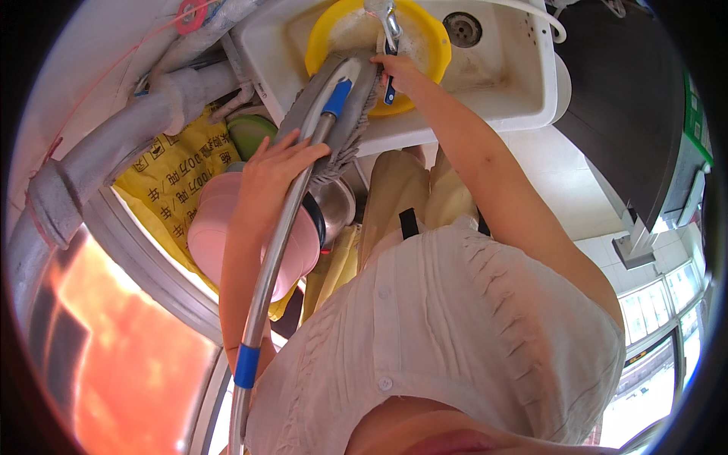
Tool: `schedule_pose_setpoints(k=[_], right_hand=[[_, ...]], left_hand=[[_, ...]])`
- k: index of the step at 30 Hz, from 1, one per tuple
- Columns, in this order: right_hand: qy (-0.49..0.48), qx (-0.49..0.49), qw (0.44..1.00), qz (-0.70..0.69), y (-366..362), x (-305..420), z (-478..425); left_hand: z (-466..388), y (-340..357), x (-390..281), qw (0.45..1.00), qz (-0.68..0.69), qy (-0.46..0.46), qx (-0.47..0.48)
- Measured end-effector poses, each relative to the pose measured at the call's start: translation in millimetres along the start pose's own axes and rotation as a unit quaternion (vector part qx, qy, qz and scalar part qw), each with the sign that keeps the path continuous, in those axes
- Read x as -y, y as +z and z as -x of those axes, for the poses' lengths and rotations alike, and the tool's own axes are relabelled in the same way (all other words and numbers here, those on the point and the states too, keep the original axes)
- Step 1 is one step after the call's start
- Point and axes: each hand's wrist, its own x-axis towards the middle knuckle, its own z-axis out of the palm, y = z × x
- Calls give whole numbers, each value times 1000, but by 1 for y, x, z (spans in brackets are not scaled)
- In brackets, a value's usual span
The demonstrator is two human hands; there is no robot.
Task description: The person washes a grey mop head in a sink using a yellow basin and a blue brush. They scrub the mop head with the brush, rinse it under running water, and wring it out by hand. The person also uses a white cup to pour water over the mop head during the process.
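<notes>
A flat mop with a grey fringed head [355, 122] leans over the sink's front edge, its upper end in a yellow basin [441, 54]. Its steel pole [273, 261] with blue sleeves runs down past my left side. My left hand [284, 162] lies over the pole and the mop head's lower part, fingers spread, thumb across the pole. At the basin, my right hand [400, 73] is closed around a blue-handled brush [389, 95]; its index fingertip meets the mop's edge. The brush's bristle end is partly hidden beneath the chrome faucet [389, 20]. Whitish suds show in the basin.
The white double sink [483, 102] has a drain [462, 29] on the right. Grey pipes [136, 108] run along the left. Below are a pink tub [213, 227], a green basin [250, 135], a metal bowl [335, 205] and a yellow printed sack [170, 182]. A dark appliance [620, 108] stands right.
</notes>
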Motion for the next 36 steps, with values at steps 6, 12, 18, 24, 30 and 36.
schedule_pose_setpoints(k=[6, 12, 18, 24, 30, 36], right_hand=[[-42, -20, 976, -212, -26, 5, 88], [-194, -64, 929, -307, -69, 28, 164], [-355, -93, 899, -238, -82, 39, 234], [-469, -141, 872, 22, -94, 15, 245], [-579, -108, 779, 216, -98, -9, 231], [-582, 20, 786, 208, -111, -39, 209]], left_hand=[[16, -57, -39, 997, 46, 57, 3], [3, -53, -51, 979, 200, -9, -33], [-28, -28, -58, 981, 95, 155, -66], [-52, -24, -51, 969, -45, 243, 2], [-30, 47, -22, 882, 433, -110, -150], [-42, 66, -30, 593, 662, -287, -359]])
